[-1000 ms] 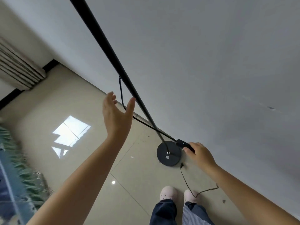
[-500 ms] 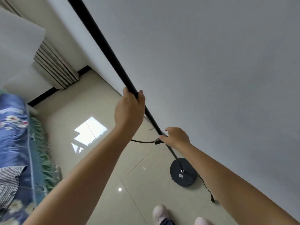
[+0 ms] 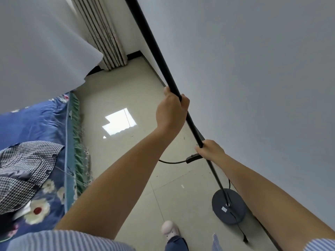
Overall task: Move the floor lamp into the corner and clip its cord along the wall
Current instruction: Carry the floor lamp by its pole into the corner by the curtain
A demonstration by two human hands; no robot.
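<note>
The floor lamp's black pole [image 3: 154, 44] runs tilted from the top of the view down to its round black base [image 3: 228, 205] beside the white wall. My left hand [image 3: 172, 110] is wrapped around the pole at mid height. My right hand [image 3: 210, 151] grips the pole lower down and also holds the cord's inline switch [image 3: 193, 158]. The black cord [image 3: 172, 162] loops out to the left of the switch. Its plug end [image 3: 245, 240] trails on the tiles past the base.
The white lampshade [image 3: 39, 44] fills the upper left. A bed with a blue flowered cover [image 3: 36, 178] and a checked garment lies at left. Striped curtains [image 3: 103, 33] hang in the far corner. Beige floor tiles [image 3: 130, 87] lead there. My foot [image 3: 169, 230] is near the base.
My left hand closed on the pole, then my right hand did too, with the switch in it. The view has swung toward the curtained corner and the base sits lower right in view.
</note>
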